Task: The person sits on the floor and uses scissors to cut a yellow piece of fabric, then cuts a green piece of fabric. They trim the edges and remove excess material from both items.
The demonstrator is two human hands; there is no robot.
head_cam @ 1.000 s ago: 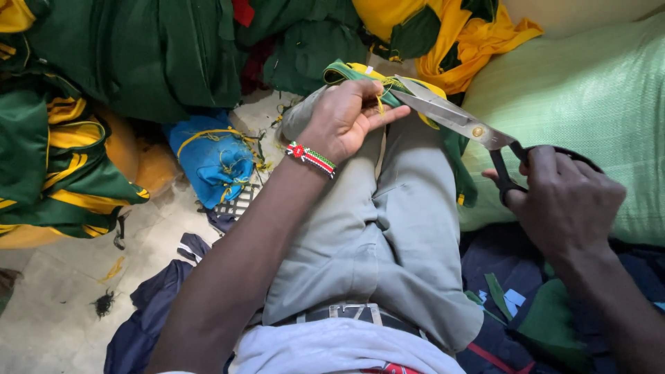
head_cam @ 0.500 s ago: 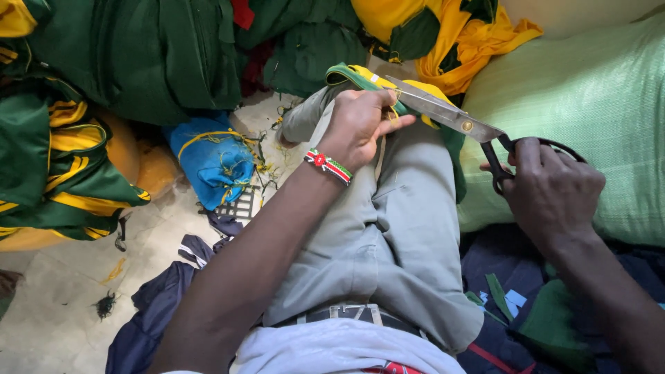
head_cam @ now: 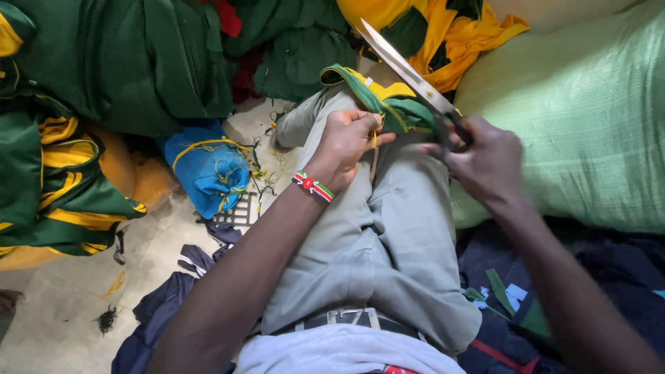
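Green woven sack (head_cam: 575,125) fills 2–3 o'clock; dark green garments (head_cam: 138,55) piled at 10–12. Grey trousers (head_cam: 374,242) run centre, from 6 up to 12. Blue bundle (head_cam: 208,170) at 9 (yellow cord round it). Green-and-yellow fabric piece (head_cam: 388,100) lies on the knee, just past centre toward 12. Left hand (head_cam: 346,142) pinches its yellow thread, fingers together. Right hand (head_cam: 485,163) is clenched round the handles of the scissors (head_cam: 409,73), blades closed, tip pointing to 11.
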